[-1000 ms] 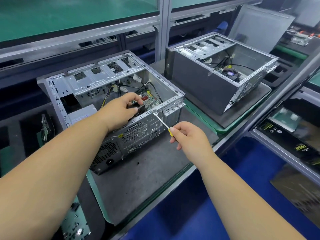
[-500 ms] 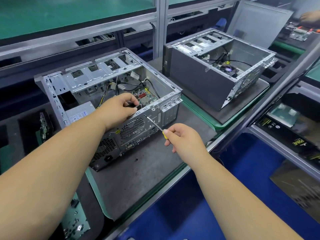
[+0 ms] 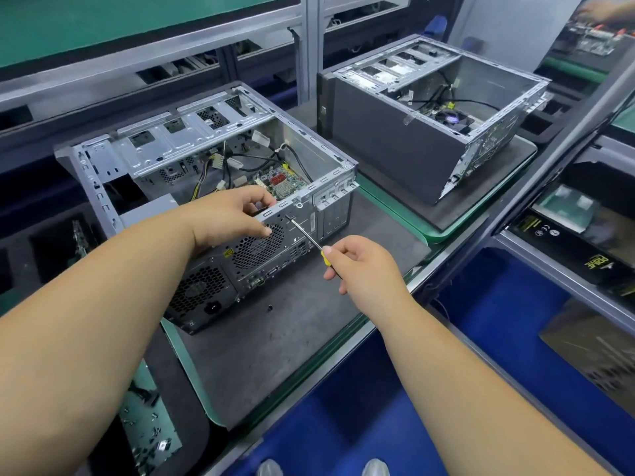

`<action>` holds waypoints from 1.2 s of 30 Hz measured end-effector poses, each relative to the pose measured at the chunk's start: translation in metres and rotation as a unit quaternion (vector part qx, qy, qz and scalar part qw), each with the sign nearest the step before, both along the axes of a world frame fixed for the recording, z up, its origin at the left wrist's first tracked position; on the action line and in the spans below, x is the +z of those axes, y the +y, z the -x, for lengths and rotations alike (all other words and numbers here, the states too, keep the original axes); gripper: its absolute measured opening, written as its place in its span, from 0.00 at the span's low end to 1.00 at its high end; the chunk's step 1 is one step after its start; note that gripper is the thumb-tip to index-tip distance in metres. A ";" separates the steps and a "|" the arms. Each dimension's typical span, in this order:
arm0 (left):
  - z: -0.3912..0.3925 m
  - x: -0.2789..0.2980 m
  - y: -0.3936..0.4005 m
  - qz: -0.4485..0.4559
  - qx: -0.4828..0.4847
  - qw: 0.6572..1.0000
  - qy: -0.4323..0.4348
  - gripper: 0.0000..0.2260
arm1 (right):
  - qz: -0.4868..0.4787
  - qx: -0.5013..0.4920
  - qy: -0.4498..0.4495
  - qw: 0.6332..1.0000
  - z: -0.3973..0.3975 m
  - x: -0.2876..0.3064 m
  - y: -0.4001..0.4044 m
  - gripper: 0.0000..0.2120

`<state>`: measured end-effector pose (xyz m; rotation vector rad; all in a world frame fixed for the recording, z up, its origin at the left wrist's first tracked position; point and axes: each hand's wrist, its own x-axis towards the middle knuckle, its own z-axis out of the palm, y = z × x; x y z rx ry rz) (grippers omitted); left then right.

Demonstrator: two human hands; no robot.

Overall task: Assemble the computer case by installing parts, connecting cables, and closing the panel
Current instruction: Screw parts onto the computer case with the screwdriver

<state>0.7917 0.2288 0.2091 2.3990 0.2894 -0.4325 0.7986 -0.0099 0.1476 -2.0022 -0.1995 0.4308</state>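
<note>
The open top of the computer case (image 3: 213, 159) gives access from above, though loose cables (image 3: 226, 166) crowd the interior and the left hand (image 3: 230, 214) grips its rear rim. The screwdriver (image 3: 309, 238) (tip at the rear panel) crosses the space there. A bare mat (image 3: 275, 345) lies in front; a second case (image 3: 429, 132) stands well apart.

A silver-grey computer case (image 3: 319, 173) with honeycomb vents sits on a dark grey mat (image 3: 275, 345) edged in green — the screwdriver (image 3: 328, 259) handle yellow, the floor (image 3: 343, 417) blue.
</note>
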 end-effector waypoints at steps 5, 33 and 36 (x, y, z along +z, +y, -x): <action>0.003 -0.004 -0.011 -0.047 0.047 0.997 -0.036 0.12 | -0.001 0.005 0.000 1.000 0.000 -0.002 0.000 0.10; 0.009 -0.008 -0.014 -0.110 -0.021 0.991 -0.077 0.15 | -0.081 0.016 -0.066 0.994 0.006 -0.028 -0.002 0.10; 0.009 -0.009 -0.016 -0.125 -0.019 0.990 -0.070 0.22 | -0.091 0.015 -0.069 0.993 0.006 -0.028 -0.003 0.10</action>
